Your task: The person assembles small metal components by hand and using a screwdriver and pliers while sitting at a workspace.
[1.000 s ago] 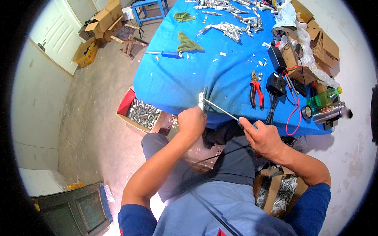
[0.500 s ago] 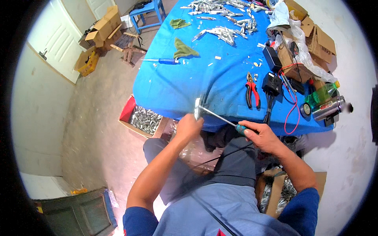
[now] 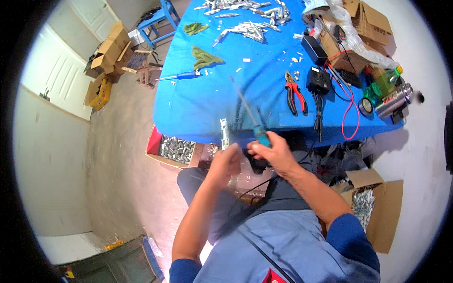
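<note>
Left grip (image 3: 226, 163) pinching slim pale piece (image 3: 224, 131); right grip (image 3: 274, 152) wrapped round teal-handled screwdriver (image 3: 257, 128), blurred shaft apart from piece, over blue-covered bench (image 3: 184, 108); red-handled pliers (image 3: 296, 94) nearby.

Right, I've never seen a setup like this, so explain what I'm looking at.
There is no robot here: these are a person's own bare hands. The view comes from a wide fisheye camera on the person's head, looking down, which is why straight edges bend.

The left hand holds a slim, pale piece upward. The right hand grips a teal-handled tool with a long thin shaft, slightly blurred.

On the blue-covered table lie red-and-black pliers, a blue-handled screwdriver, two green cloths, and, farther back, heaps of silvery pieces.
</note>
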`<state>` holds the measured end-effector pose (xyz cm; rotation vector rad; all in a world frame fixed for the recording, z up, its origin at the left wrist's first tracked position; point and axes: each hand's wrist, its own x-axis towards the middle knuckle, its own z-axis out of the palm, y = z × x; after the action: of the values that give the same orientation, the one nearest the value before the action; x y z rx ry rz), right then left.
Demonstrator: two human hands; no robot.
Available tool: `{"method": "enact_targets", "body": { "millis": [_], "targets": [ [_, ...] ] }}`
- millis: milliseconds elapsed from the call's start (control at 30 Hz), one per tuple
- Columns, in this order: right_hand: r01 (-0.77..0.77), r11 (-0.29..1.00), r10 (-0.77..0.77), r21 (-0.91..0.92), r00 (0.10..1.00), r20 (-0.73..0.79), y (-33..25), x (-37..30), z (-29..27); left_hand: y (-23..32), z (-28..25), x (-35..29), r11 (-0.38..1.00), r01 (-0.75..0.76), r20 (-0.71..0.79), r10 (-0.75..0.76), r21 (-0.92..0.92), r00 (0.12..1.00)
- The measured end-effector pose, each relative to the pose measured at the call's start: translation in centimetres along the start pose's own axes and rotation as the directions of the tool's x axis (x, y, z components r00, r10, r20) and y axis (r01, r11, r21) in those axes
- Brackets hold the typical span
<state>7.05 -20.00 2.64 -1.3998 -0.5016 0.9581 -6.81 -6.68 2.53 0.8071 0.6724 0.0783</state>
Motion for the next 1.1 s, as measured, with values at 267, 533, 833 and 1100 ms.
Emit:
{"method": "enact_targets", "body": {
  "millis": [267,533,833,1100],
  "targets": [
    [-0.128,0.932,0.068,0.339,0.981,0.184,2.4,2.1,3.9,-3.2,0.9,-2.3,0.998,-0.028,0.110,0.035,-0.059,0.993],
    [0.103,0.981,-0.125,0.163,0.984,0.128,0.5,0.6,4.0,-4.2,1.2,-3.8,0.994,-0.102,-0.026,0.101,-0.033,0.995],
    [0.218,0.973,-0.221,-0.076,0.975,-0.030,1.2,1.2,4.4,-2.9,0.1,-3.0,0.966,-0.122,-0.197,0.168,0.227,0.966],
    [0.111,0.992,-0.113,0.058,0.993,0.030,-0.9,3.1,3.2,-0.3,0.6,-0.9,0.898,-0.193,-0.179,0.282,0.396,0.942]
  ]
}}
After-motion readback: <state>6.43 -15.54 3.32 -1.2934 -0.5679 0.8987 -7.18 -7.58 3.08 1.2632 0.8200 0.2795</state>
